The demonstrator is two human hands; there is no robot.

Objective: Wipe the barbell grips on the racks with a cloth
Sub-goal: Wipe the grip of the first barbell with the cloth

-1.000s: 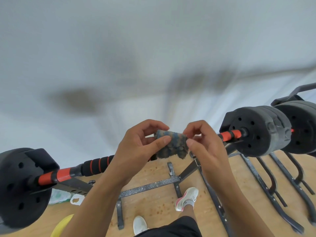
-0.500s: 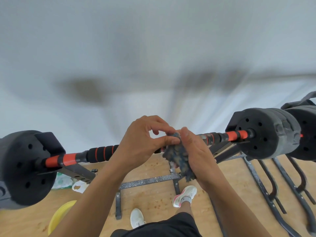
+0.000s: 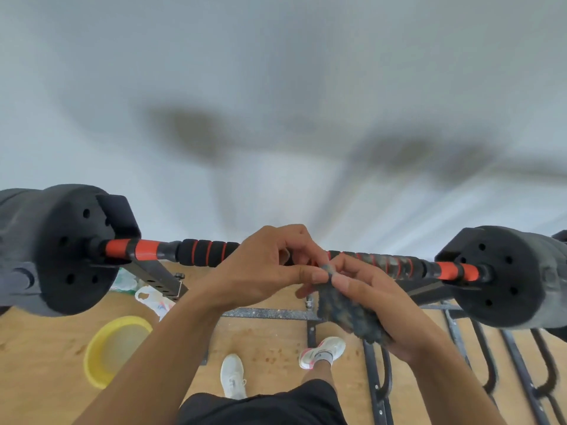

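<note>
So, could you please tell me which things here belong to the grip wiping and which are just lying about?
For the job:
- cloth, pinched by the left hand and held in the right hand
- left grip and right grip
- rack

Lying about, on the floor:
- yellow bowl
- plastic bag

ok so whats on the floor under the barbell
Under the barbell: a yellow bowl, a crumpled plastic bag, the rack's crossbar and two white shoes. The forearms and cloth cover the floor behind them.
</note>
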